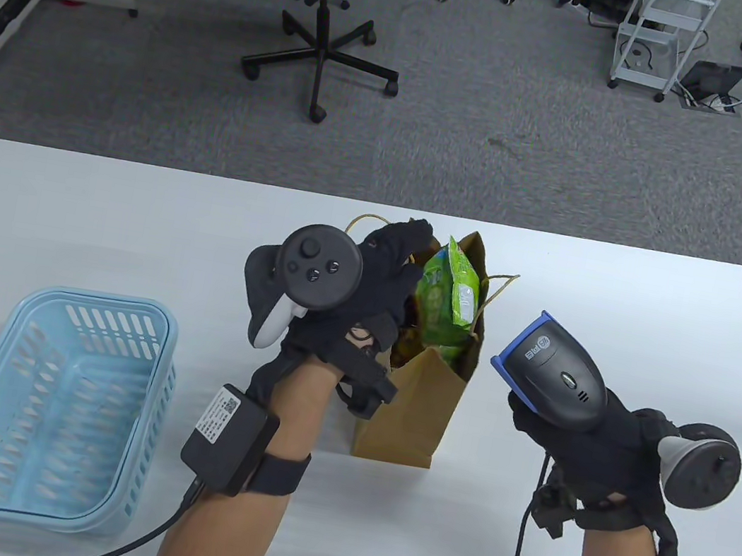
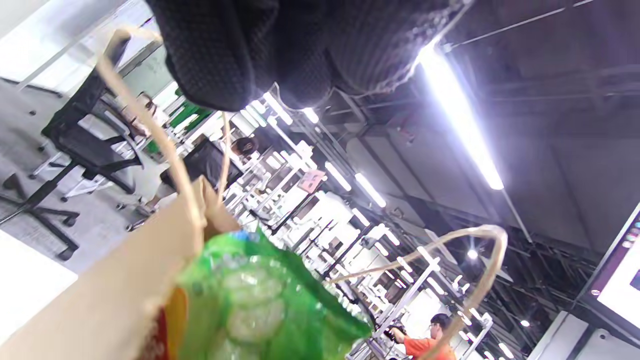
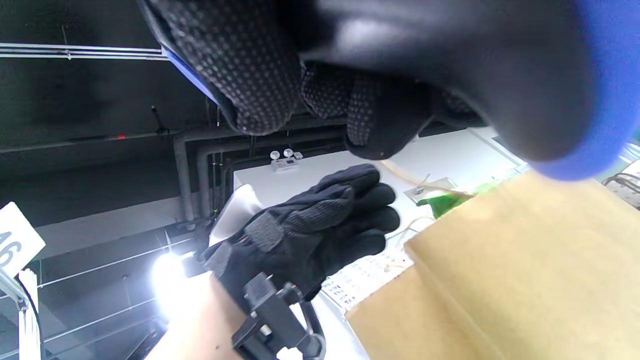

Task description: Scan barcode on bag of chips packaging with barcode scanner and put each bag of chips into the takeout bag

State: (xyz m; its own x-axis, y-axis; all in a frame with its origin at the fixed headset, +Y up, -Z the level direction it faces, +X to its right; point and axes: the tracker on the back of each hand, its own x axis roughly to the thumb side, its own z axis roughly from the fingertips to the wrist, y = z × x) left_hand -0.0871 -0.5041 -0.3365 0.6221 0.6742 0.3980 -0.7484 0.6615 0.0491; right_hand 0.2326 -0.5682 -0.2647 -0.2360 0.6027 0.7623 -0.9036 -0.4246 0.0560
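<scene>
A light blue slotted basket [image 1: 57,409] sits at the left of the white bench [image 1: 656,328], with nothing visible in it. Near the middle stands the brown paper takeout bag [image 1: 416,408], upright, its mouth open; a green bag of chips [image 1: 447,295] pokes out of the top. The left hand [image 1: 368,292] is at the bag's mouth, its grip slack, fingers nearly straight and holding nothing. To the right, the right hand [image 1: 588,449] has its grip clamped round the barcode scanner [image 1: 551,378].

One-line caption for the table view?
Left hand at the paper bag holding green chips; right hand grips scanner.
</scene>
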